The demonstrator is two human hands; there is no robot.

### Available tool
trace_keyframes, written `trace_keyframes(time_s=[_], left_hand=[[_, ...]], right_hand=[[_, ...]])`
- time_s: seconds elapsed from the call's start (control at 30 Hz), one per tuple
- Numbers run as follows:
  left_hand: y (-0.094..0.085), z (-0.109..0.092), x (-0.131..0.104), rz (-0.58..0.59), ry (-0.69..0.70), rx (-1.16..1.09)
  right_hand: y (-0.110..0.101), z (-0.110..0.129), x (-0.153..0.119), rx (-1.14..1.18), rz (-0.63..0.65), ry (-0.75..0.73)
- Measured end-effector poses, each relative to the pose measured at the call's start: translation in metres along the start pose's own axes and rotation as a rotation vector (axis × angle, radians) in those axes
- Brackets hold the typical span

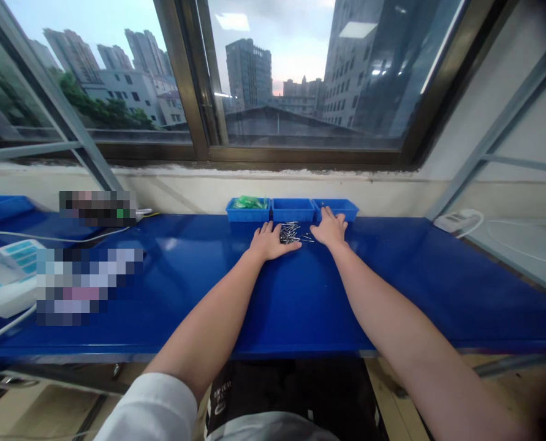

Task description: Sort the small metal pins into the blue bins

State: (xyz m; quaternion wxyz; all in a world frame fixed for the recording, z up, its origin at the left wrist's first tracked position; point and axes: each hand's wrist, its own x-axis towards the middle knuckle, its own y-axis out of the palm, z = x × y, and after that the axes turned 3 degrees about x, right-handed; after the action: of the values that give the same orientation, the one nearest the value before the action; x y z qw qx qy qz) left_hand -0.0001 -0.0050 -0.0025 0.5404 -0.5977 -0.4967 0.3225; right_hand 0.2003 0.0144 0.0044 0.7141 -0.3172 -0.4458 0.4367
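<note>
Flat on the blue table, my left hand [269, 242] lies with its fingers stretched out against the left side of a small pile of thin metal screws or nails [290, 232]; which of the two I cannot tell. A few loose pieces lie just right of the pile. My right hand [331, 229] is spread open in front of the right blue bin [350, 212], fingertips at its front wall, with nothing visible in its grip. Left of that bin stand a middle blue bin [293, 215] and a left blue bin [247, 216] holding green plastic-looking pieces [249, 203].
The blue table [185, 275] runs along a wall under a window. A white power strip [456, 219] with a cable sits at the right. On the left are a white device [10, 275], cables and another blue tray [1, 208]. Metal posts rise at both sides.
</note>
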Motion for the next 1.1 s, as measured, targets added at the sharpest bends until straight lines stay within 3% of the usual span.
trace_keyframes(time_s=[0.27,0.47,0.57,0.73,1.1], left_hand=[[0.006,0.003,0.002,-0.017,0.033,0.02],[0.006,0.001,0.004,-0.032,0.044,0.033],[0.005,-0.002,0.005,-0.05,0.057,0.039],[0.004,-0.006,0.006,-0.109,0.089,0.031],[0.004,-0.005,0.006,-0.09,0.12,0.008]], right_hand=[[0.0,0.01,-0.005,0.04,-0.065,-0.136],[0.004,0.016,-0.008,0.076,0.25,-0.215],[0.009,0.014,-0.008,0.083,0.307,-0.213],[0.016,0.012,-0.006,0.137,0.322,-0.329],[0.02,0.004,-0.003,0.355,0.231,-0.519]])
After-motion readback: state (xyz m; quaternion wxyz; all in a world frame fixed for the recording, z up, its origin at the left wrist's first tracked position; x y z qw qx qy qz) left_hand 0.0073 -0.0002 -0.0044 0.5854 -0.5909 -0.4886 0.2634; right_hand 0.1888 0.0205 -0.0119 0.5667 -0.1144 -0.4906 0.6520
